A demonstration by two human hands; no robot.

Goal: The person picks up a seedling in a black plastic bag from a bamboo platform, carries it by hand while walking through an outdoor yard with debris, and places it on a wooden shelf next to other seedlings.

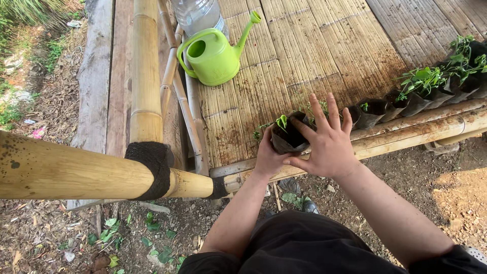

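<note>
My left hand (268, 156) cups the near side of a small black plastic seedling bag (287, 136) filled with soil, with a little green sprout (282, 122) in it. The bag stands at the front edge of a split-bamboo platform (304, 56). My right hand (328, 139) rests against the bag's right side, fingers spread wide and pointing away from me, thumb touching the bag's lower edge.
A row of black seedling bags (406, 104) with green plants runs to the right along the platform's bamboo edge rail (421, 133). A lime-green watering can (213, 53) and a clear plastic bottle (198, 15) stand behind. A thick bamboo pole (71, 172) crosses at left.
</note>
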